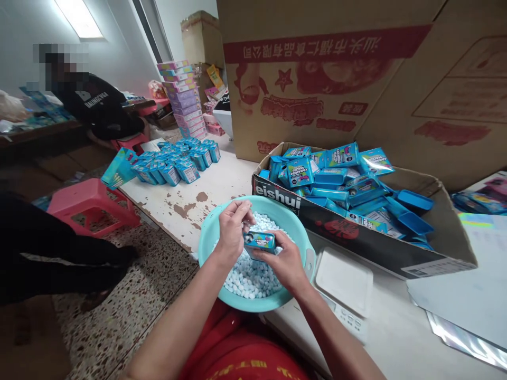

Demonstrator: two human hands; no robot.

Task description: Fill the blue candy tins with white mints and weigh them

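The right hand (289,263) clasps the small blue box (262,241) by its right end, over white candies (251,279) in the basin (208,232). Its long axis runs crosswise, its left end beside the curled left hand (230,232); whether that hand grips anything, I cannot tell.

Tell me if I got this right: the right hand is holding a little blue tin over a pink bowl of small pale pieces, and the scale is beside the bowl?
Almost: the bowl is turquoise, as the head view shows. The right hand does hold the tin over the pieces, beside the scale.
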